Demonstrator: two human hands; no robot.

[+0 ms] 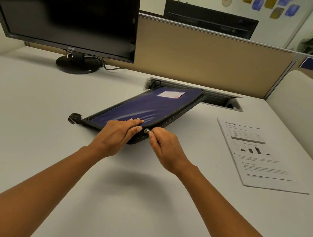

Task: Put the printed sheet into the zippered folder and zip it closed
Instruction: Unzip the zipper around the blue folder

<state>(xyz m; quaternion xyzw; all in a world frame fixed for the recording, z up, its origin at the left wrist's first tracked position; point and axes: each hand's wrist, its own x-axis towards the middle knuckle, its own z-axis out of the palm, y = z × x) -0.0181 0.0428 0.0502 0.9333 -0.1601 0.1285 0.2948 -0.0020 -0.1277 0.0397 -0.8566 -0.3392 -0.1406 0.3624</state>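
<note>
Pinching the zipper pull with the right hand; gripping the near corner of the zippered folder with the left hand, fingers on top. Advised for opening: brace the corner, draw the pull steadily along the teeth. Lying flat on the counter to the right, well apart from both hands, not yet inside: printed sheet.
</note>
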